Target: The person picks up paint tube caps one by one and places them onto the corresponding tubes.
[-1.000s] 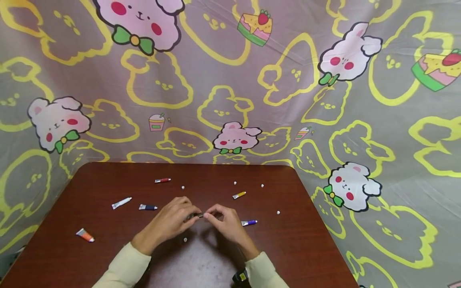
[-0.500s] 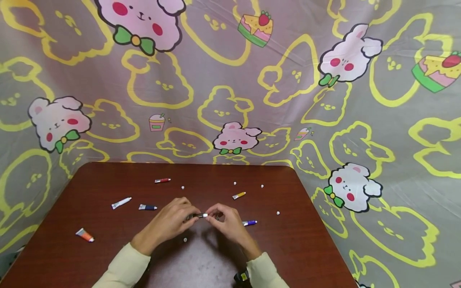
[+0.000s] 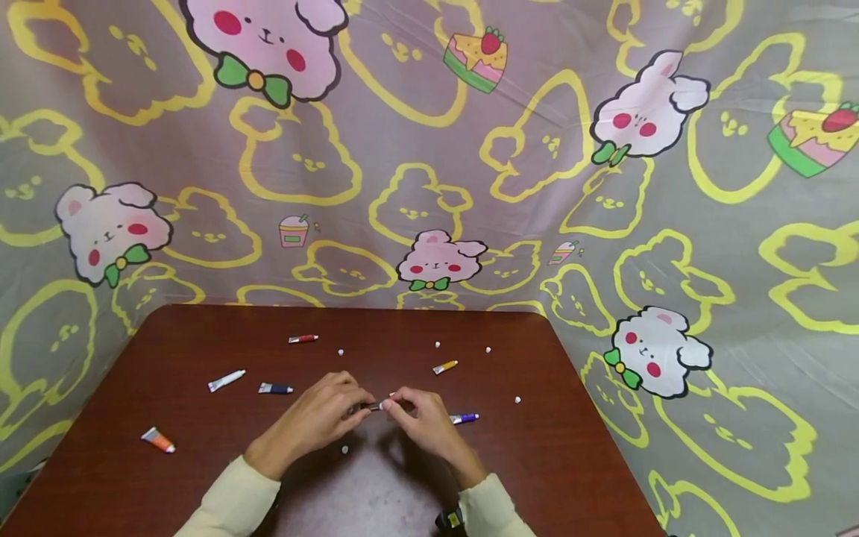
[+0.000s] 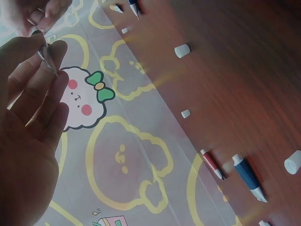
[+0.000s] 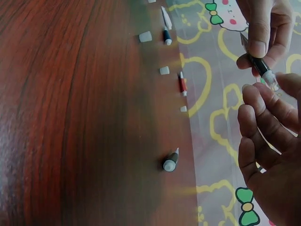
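My left hand [image 3: 325,406] pinches a small black paint tube [image 5: 257,65] between thumb and fingers, above the middle of the table. The tube's white cap end [image 5: 270,80] points toward my right hand [image 3: 423,418], whose thumb and fingertips close in on it. In the left wrist view the tube [image 4: 45,54] shows edge-on, its silvery tail between the left fingers. A purple paint tube [image 3: 464,418] lies just beside the right hand, partly covered by it. One loose white cap [image 3: 345,450] lies on the table below the left hand.
On the brown table [image 3: 537,470] lie more paint tubes: orange [image 3: 158,440], white [image 3: 227,380], dark blue [image 3: 275,388], red [image 3: 303,338] and yellow [image 3: 446,367]. Several white caps, one at the right [image 3: 517,400], are scattered around. A patterned cloth [image 3: 376,149] hangs behind and beside the table.
Half a second ago the tube's white end showed between the hands; now the right fingertips cover much of it. The left hand keeps its hold, and the things on the table stay put.
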The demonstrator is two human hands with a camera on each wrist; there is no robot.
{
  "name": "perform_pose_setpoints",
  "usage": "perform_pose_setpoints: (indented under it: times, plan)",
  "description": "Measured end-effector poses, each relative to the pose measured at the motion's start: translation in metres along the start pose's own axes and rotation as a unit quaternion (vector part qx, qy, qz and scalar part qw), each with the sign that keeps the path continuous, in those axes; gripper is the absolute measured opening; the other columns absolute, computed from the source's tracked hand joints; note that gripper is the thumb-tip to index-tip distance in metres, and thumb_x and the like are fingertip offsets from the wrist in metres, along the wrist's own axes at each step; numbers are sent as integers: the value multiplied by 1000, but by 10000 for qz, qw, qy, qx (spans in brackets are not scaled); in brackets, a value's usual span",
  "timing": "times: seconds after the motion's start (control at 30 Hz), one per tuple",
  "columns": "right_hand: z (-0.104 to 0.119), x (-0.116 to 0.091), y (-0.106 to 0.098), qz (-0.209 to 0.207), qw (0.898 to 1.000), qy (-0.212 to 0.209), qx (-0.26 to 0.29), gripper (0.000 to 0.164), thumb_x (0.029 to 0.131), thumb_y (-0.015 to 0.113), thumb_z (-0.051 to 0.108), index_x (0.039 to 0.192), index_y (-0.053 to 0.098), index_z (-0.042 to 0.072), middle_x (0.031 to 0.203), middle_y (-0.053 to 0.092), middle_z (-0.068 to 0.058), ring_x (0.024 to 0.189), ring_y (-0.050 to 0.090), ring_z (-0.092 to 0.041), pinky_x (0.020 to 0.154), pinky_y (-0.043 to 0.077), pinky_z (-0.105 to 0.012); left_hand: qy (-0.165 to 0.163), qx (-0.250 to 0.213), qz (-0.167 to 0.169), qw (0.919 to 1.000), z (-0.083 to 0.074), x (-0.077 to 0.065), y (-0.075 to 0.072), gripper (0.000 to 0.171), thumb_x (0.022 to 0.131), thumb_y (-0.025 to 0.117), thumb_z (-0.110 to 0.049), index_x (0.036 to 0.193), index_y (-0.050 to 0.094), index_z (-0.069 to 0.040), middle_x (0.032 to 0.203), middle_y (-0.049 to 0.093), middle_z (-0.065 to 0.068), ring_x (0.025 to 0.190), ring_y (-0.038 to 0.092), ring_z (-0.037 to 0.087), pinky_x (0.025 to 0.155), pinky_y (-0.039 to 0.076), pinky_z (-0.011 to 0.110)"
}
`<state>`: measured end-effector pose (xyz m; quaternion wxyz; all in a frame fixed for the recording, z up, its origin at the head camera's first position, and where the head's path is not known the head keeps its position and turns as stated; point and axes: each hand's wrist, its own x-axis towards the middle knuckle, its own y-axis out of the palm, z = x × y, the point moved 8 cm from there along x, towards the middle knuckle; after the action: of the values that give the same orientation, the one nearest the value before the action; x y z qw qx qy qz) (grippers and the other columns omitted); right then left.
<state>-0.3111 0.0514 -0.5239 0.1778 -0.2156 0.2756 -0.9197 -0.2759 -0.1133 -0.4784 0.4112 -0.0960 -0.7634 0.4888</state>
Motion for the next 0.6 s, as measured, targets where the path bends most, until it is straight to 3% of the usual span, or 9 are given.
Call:
perform_pose_setpoints:
  times: [0.27, 0.6]
  plan:
    - [4, -1, -2, 82, 9995, -302, -38, 12, 99, 81, 20, 110, 76, 16, 99, 77, 2, 89, 68, -2, 77, 63, -48, -102, -24, 94, 9999, 1, 0, 3, 12, 94, 86, -20, 104, 83, -17, 94, 69, -6, 91, 61, 11, 81, 54, 36]
    - [12, -1, -4, 129, 9976, -591, -341, 10, 107, 72, 23, 106, 74, 13, 101, 75, 1, 91, 67, -4, 82, 64, -40, 80, 5, 15, 10000, -3, 3, 1, 13, 94, 86, -20, 106, 83, -16, 94, 71, -6, 92, 62, 12, 84, 54, 37]
